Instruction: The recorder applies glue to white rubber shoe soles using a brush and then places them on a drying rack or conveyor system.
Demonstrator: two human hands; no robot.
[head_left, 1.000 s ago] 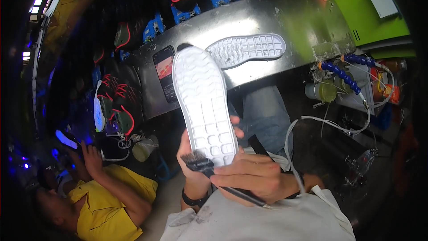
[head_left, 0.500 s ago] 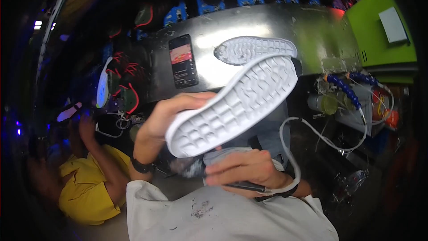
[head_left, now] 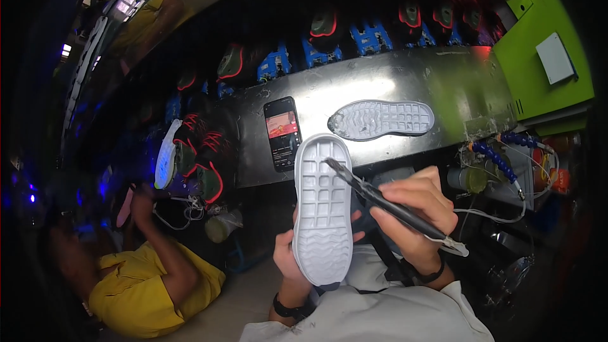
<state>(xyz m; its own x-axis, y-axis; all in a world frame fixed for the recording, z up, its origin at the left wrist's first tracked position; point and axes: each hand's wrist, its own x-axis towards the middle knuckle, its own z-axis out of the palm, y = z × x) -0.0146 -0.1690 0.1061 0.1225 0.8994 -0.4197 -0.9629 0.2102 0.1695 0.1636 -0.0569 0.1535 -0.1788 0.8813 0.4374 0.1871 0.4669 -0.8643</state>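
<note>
Head view showed the left hand [head_left: 288, 254] nearest the body, clenched around the lower end of a white shoe sole [head_left: 322, 209] and holding it tread-up above the lap. The sole's long axis ran almost straight away from the person, its far end reaching the near edge of the metal surface [head_left: 456, 88]. Just to the right of it, the right hand [head_left: 418, 212] was closed in a pen-like grasp on a dark slender tool [head_left: 386, 202] with a thin hose at its rear. The tool slanted up and to the left, so its tip met the sole near the far end, on the right rim. Beyond, on the surface, a phone [head_left: 282, 133] lay near the near-left edge and a second grey sole [head_left: 381, 119] lay crosswise toward the middle. Off to the left, another person in a yellow shirt [head_left: 149, 285] sat low.
</note>
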